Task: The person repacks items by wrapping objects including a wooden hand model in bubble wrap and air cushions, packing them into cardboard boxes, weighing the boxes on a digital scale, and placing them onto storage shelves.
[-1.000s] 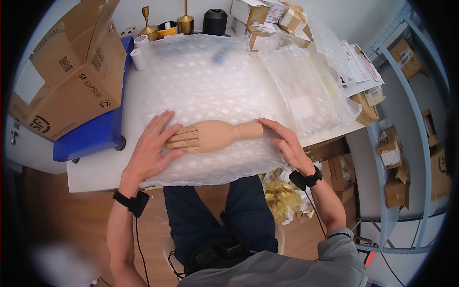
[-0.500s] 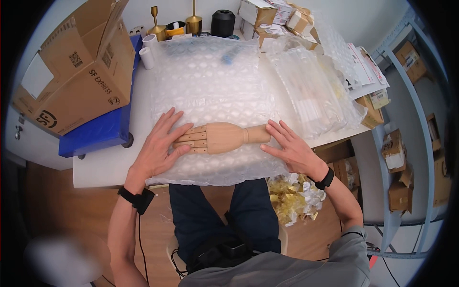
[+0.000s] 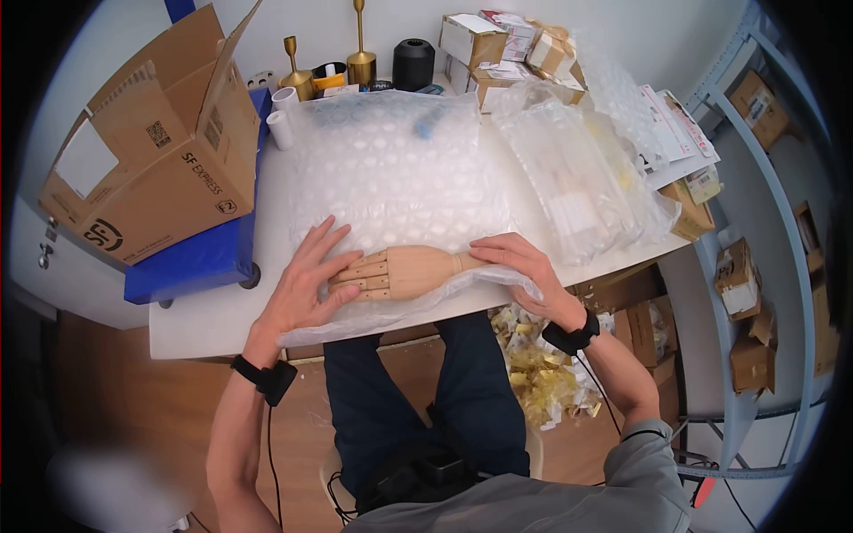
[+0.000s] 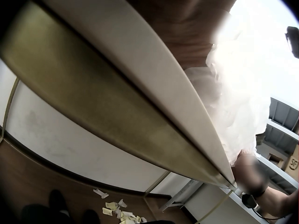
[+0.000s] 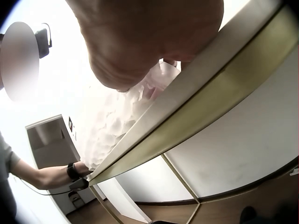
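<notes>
A jointed wooden hand [image 3: 413, 272] lies sideways on a sheet of bubble wrap [image 3: 395, 182], its fingers to the left. My left hand [image 3: 306, 282] rests spread on the wrap, with thumb and index finger touching the wooden fingertips. At the wooden wrist, my right hand [image 3: 538, 280] has its fingers over the top and its thumb under the wrap's raised near edge, gripping that edge. Both wrist views show a blurred palm, left [image 4: 187, 28] and right [image 5: 149, 42], above the table edge; the fingertips are mostly hidden there.
An SF Express carton [image 3: 169, 178] stands on a blue platform [image 3: 200, 259] at left. Paper rolls [image 3: 280, 129], brass candle holders [image 3: 362, 68] and a black object [image 3: 413, 67] line the back. Plastic packaging [image 3: 569, 178], boxes [image 3: 474, 42] and shelving [image 3: 755, 178] are at right.
The wrap's near edge, flat before, has risen beside the wooden hand. My right hand has gone from spread fingers to gripping that edge. My left hand keeps its place by the wooden fingers.
</notes>
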A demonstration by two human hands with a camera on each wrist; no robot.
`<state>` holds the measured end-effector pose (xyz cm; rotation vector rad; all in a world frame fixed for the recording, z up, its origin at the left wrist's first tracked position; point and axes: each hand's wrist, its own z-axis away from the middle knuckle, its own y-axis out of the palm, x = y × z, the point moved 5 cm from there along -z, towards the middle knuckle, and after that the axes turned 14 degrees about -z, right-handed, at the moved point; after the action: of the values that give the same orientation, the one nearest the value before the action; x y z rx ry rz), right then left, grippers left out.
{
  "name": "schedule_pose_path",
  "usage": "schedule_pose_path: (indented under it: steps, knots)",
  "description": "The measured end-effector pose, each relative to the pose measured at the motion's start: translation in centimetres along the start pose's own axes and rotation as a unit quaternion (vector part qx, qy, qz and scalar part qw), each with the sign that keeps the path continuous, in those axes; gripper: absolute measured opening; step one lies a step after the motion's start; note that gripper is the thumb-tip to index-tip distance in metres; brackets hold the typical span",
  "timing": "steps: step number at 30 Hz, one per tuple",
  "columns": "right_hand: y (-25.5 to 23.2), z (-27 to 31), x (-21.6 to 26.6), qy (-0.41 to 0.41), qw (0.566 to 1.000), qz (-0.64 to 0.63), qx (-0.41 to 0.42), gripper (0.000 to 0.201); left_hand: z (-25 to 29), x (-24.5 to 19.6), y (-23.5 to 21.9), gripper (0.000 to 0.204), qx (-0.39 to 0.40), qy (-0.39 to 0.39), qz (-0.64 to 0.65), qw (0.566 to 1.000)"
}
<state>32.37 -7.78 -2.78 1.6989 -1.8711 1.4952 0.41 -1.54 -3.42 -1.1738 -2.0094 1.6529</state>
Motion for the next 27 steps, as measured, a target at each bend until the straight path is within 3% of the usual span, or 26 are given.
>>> schedule_pose_path:
  steps: [2, 4, 5, 6, 7, 8, 9, 11, 15, 17, 18, 20, 21, 23, 27]
  knots:
    - [0.0, -0.2, -0.5, 0.017, 0.999, -0.036, -0.035, 0.039, 0.0, -0.2, -0.2, 0.048, -0.007, 0.006, 0.006, 1.0]
    - [-0.1, 0.4, -1.6, 0.131, 0.979, -0.106, -0.117, 0.02, 0.0, 0.2, 0.0, 0.05, -0.011, 0.018, 0.005, 1.0]
    - [-0.1, 0.5, -1.6, 0.128, 0.979, -0.107, -0.118, 0.02, -0.1, 0.3, 0.1, 0.052, -0.012, 0.03, 0.006, 0.999]
    - [-0.4, 1.0, -2.3, 0.188, 0.967, -0.121, -0.126, 0.021, 0.2, 0.6, 0.1, 0.052, -0.014, 0.03, 0.003, 0.999]
    - [-0.4, 1.3, -3.0, 0.248, 0.95, -0.134, -0.133, 0.027, 0.6, 1.3, -0.1, 0.061, -0.025, -0.012, 0.113, 0.993]
    - [-0.3, 1.3, -3.0, 0.246, 0.95, -0.136, -0.134, 0.027, 1.1, 1.7, -0.1, 0.07, -0.034, -0.054, 0.222, 0.973]
    - [-0.4, 1.4, -3.2, 0.255, 0.943, -0.147, -0.158, 0.03, 1.8, 1.4, -0.2, 0.07, -0.033, -0.053, 0.22, 0.973]
    - [-0.4, 1.6, -3.4, 0.265, 0.933, -0.161, -0.186, 0.033, 3.8, 0.8, 0.0, 0.086, -0.035, -0.142, 0.492, 0.858]
    - [-0.6, 1.5, -3.3, 0.269, 0.931, -0.151, -0.197, 0.037, 8.4, 1.7, 2.2, 0.108, -0.074, -0.144, 0.454, 0.876]
    - [-0.6, 1.4, -3.3, 0.278, 0.93, -0.147, -0.192, 0.037, 8.6, 0.6, 1.2, 0.086, -0.199, -0.1, 0.339, 0.914]
    - [-0.6, 1.3, -3.2, 0.271, 0.93, -0.15, -0.2, 0.036, 8.3, 0.3, 1.3, 0.086, -0.199, -0.1, 0.339, 0.914]
    - [-0.3, 1.1, -3.2, 0.264, 0.93, -0.153, -0.207, 0.036, 7.0, -0.2, 1.3, 0.044, -0.117, -0.255, 0.252, 0.926]
    - [-0.1, 1.1, -3.4, 0.274, 0.919, -0.178, -0.219, 0.035, 6.3, -0.7, 1.6, 0.044, -0.117, -0.256, 0.252, 0.926]
    - [-0.1, 1.0, -3.8, 0.281, 0.909, -0.202, -0.231, 0.034, 5.9, -0.3, 2.1, 0.023, -0.189, -0.345, 0.331, 0.858]
    - [-0.3, 0.9, -4.2, 0.295, 0.913, -0.17, -0.226, 0.036, 5.2, 0.0, 2.3, 0.025, -0.198, -0.363, 0.313, 0.855]
